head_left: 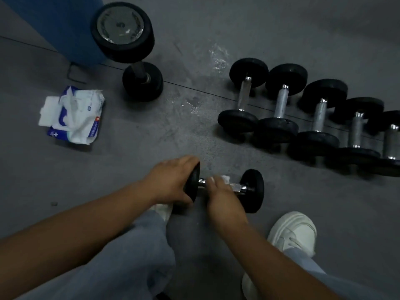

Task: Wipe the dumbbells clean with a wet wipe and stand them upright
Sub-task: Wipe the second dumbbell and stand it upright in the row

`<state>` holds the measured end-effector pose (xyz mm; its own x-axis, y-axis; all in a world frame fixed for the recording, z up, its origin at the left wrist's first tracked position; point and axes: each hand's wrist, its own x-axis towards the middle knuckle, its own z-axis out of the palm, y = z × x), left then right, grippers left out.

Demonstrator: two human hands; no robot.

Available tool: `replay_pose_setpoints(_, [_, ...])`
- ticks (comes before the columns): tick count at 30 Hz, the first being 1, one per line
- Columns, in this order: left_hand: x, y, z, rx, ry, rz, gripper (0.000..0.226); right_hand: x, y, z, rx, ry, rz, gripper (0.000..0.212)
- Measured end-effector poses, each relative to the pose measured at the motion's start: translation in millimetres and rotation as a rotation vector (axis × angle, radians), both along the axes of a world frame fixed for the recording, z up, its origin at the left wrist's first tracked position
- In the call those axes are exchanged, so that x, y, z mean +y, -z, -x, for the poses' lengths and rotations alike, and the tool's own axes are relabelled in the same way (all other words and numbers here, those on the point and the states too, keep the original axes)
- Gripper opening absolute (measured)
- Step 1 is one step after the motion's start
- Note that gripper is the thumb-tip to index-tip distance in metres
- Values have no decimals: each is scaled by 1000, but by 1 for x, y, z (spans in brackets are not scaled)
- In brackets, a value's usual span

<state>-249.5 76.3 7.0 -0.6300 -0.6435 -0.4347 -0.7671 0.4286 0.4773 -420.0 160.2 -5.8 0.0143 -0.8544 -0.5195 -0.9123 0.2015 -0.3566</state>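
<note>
Dumbbell (pixel 252 190) lies flat; left hand (pixel 171 180) grips head, right hand (pixel 220 195) grips handle.

Head view: is looking steeply down at the floor (pixel 281 29)
Nearness: is hanging close above left hand (pixel 171 182) and right hand (pixel 223 198)

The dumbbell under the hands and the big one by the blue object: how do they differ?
The small dumbbell lies on its side; the big dumbbell stands upright on one end. The left hand grips the small dumbbell's head and the right hand holds a wet wipe on its handle; nobody touches the big dumbbell, which looks bulkier. Both have black round heads and a metal handle.
</note>
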Motion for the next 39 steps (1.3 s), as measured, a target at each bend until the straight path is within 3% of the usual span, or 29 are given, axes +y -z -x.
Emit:
replay_pose_setpoints(4, [-20, 9, -9, 220, -215, -119, 96, -28, 10, 32, 158, 164, -33, 49])
replay_pose_setpoints(7, [-18, 14, 0, 189, -202, -90, 105, -38, 3, 5, 85, -53, -39, 56])
replay_pose_setpoints(9, [-21, 16, 2, 154, -166, -81, 113, -47, 6, 9, -9, -85, 7, 46])
replay_pose_setpoints(12, [-27, 19, -3, 188, -121, -9, 104, -62, 13, 30, 165, 130, 22, 22])
replay_pose_setpoints(16, [-22, 20, -3, 292, -213, 76, 77, -53, 3, 22, -73, -38, 144, 17])
replay_pose_setpoints(19, [-15, 19, 3, 351, -262, 146, 65, -70, -5, 38, -12, 247, 168, 11])
replay_pose_setpoints(20, [-15, 18, 5, 359, -271, 149, 63, -74, -7, 33, -26, 246, 183, 11])
replay_pose_setpoints(23, [-12, 13, 3, 384, -257, 165, 62, -71, -15, 7, -117, 46, 108, 17])
replay_pose_setpoints(27, [-1, 15, -3, 334, -115, 214, 83, -55, -2, 31, 55, 279, -2, 26])
replay_pose_setpoints(31, [12, 27, -9, 117, -74, -61, 125, -8, 3, 10, -96, 8, -65, 50])
replay_pose_setpoints(34, [21, 24, -17, 181, -35, -125, 120, 13, 6, 22, -10, 192, -70, 60])
replay_pose_setpoints(36, [25, 18, -21, 232, -39, -94, 112, 30, -3, 9, 66, 106, -121, 72])
replay_pose_setpoints(39, [30, 12, -23, 180, 14, -105, 118, 49, -11, -1, 26, 16, -92, 78])
